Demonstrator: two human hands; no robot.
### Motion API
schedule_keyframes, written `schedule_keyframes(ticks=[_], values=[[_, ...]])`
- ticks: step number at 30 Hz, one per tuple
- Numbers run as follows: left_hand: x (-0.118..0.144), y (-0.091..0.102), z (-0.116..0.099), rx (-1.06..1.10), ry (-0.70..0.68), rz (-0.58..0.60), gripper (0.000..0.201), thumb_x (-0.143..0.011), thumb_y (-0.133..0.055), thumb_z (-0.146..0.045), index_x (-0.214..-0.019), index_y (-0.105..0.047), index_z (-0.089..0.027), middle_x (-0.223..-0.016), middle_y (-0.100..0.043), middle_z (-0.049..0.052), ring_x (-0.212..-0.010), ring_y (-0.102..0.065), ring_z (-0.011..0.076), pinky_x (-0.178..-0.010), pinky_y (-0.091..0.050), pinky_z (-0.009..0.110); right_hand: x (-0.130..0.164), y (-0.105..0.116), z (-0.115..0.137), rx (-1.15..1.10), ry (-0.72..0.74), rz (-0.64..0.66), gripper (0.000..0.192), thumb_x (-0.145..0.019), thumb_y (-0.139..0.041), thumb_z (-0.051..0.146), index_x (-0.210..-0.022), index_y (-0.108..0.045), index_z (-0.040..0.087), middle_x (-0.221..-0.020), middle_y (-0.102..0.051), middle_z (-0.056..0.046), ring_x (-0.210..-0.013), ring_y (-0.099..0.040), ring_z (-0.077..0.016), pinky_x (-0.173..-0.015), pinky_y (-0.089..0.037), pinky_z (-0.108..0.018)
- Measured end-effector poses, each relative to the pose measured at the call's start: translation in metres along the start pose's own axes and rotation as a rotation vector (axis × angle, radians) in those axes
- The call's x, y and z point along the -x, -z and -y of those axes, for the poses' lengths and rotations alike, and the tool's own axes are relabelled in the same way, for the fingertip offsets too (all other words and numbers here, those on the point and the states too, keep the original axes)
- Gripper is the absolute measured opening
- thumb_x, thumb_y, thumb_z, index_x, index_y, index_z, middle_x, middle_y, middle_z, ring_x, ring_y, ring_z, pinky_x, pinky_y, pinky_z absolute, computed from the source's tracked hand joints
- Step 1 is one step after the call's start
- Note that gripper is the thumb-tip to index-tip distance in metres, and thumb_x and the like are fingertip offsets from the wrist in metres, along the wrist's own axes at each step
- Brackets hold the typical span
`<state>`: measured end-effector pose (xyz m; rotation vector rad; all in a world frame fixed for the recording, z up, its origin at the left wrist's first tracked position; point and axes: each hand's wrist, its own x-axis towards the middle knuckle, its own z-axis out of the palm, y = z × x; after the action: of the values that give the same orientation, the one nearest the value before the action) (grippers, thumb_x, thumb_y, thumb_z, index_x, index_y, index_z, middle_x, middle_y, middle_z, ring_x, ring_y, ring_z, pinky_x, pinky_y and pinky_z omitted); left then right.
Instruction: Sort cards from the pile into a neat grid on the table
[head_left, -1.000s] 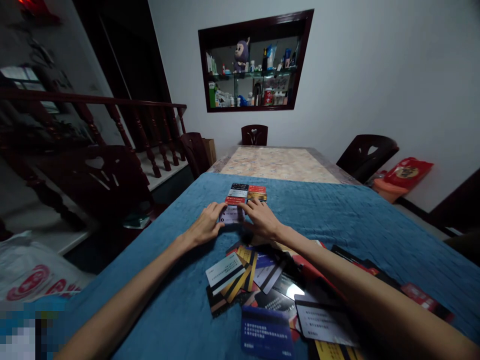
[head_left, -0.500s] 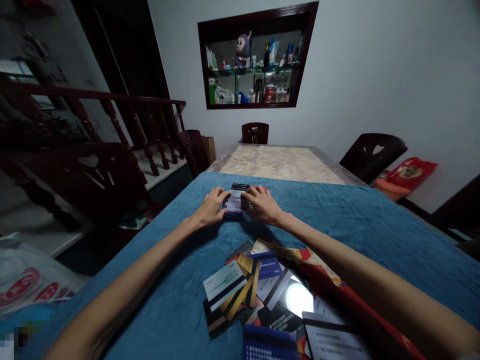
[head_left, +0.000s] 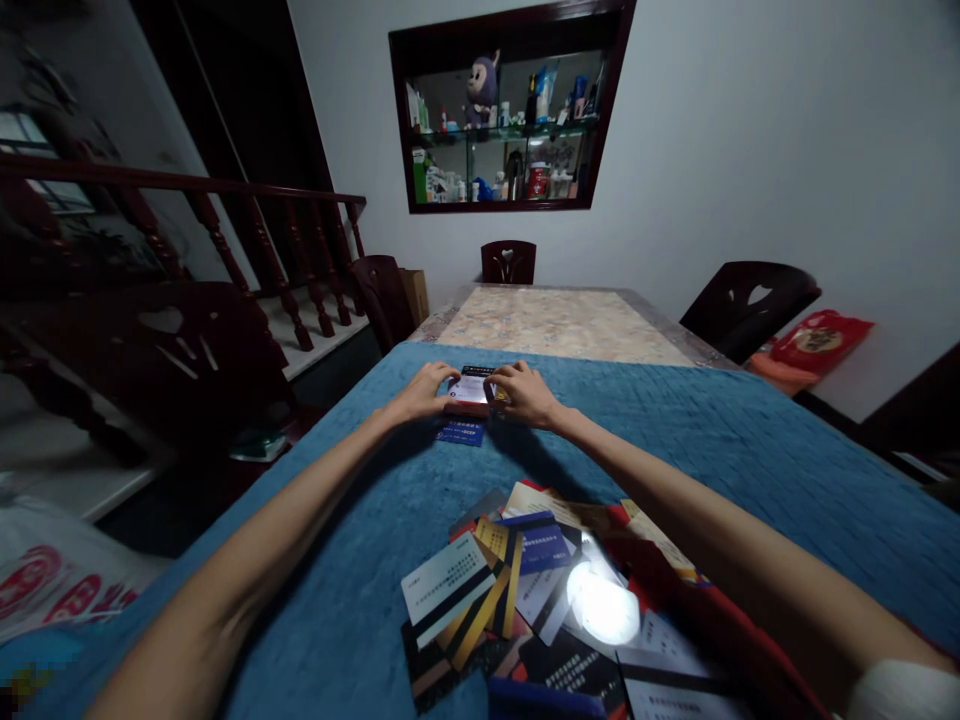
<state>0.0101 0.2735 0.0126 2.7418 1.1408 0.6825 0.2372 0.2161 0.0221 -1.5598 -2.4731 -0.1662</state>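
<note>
card stack pinched between both hands, far side of cloth

a small stack of cards (head_left: 471,392) is seen held between the left hand (head_left: 421,392) and the right hand (head_left: 527,395), fingers curled against its two short ends. the long axis of the stack runs left to right, from one hand to the other; both hands are equally near. a lone blue card (head_left: 460,432) lies flat on the blue cloth (head_left: 712,440) just nearer than the stack. a loose heap of cards (head_left: 525,590) is spread well apart, close to the body.
</note>
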Motion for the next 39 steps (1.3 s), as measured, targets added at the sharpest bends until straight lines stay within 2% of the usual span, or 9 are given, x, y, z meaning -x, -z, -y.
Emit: schedule_keyframes(ticks=[5, 22, 31, 39], values=[[-0.014, -0.006, 0.013, 0.076, 0.043, 0.033, 0.035, -0.072, -0.07, -0.022, -0.107, -0.068, -0.019, -0.11, -0.066, 0.007, -0.102, -0.059, 0.0238, -0.091, -0.049, 0.035, -0.011, -0.005, -0.009, -0.049, -0.038, 0.016, 0.029, -0.088, -0.059, 0.03, -0.115, -0.068, 0.026, -0.132, -0.059, -0.007, -0.116, -0.045, -0.0302, -0.084, -0.039, -0.038], [-0.045, -0.023, 0.023, 0.06, 0.196, 0.11, 0.042, -0.065, -0.065, -0.02, -0.106, -0.072, -0.015, -0.107, -0.071, 0.006, -0.104, -0.063, 0.0262, -0.095, -0.049, 0.034, -0.042, -0.031, -0.025, -0.01, -0.107, 0.116, 0.03, -0.087, -0.054, 0.031, -0.113, -0.068, 0.028, -0.131, -0.061, -0.006, -0.119, -0.047, -0.0319, -0.086, -0.043, -0.04], [-0.049, -0.032, 0.025, 0.058, 0.231, 0.176, 0.046, -0.067, -0.062, -0.019, -0.111, -0.072, -0.012, -0.107, -0.072, 0.009, -0.1, -0.066, 0.0259, -0.089, -0.051, 0.031, -0.048, -0.038, -0.027, 0.009, -0.113, 0.143, 0.031, -0.087, -0.052, 0.03, -0.113, -0.07, 0.027, -0.125, -0.065, -0.007, -0.116, -0.05, -0.0318, -0.085, -0.043, -0.038], [-0.05, -0.034, 0.023, 0.046, 0.244, 0.182, 0.044, -0.068, -0.06, -0.021, -0.109, -0.072, -0.012, -0.1, -0.073, 0.009, -0.094, -0.066, 0.0258, -0.085, -0.051, 0.032, -0.053, -0.042, -0.028, 0.019, -0.097, 0.155, 0.032, -0.085, -0.055, 0.027, -0.112, -0.071, 0.023, -0.12, -0.067, -0.01, -0.108, -0.054, -0.0259, -0.094, -0.039, -0.037]])
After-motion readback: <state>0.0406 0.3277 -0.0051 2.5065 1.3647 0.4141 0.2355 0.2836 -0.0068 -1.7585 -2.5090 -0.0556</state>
